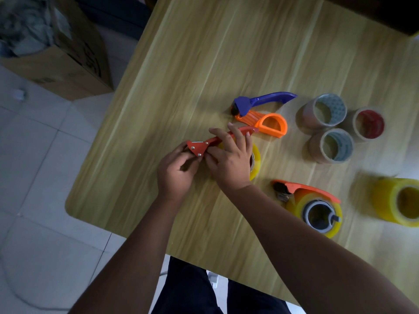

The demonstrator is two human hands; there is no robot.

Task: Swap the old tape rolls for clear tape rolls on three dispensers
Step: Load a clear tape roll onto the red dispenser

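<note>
Both hands, left hand (175, 171) and right hand (229, 159), grip a flat red metal dispenser (204, 145) over a glossy yellowish tape roll (255, 162) on the wood-grain surface (204, 64).

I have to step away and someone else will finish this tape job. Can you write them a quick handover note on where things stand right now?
Left hand: pinching the cutter head of the red dispenser.
Right hand: laid over that dispenser's handle and its yellowish clear roll, mostly hidden.
Orange dispenser, near right: already carries a clear roll.
Blue dispenser: lies with no roll, resting on a loose orange holder piece.
Three rolls stand grouped on the right; one spare clear roll stands at the right edge.
Done: one dispenser. Left: finish the red one, then load the blue one.
</note>
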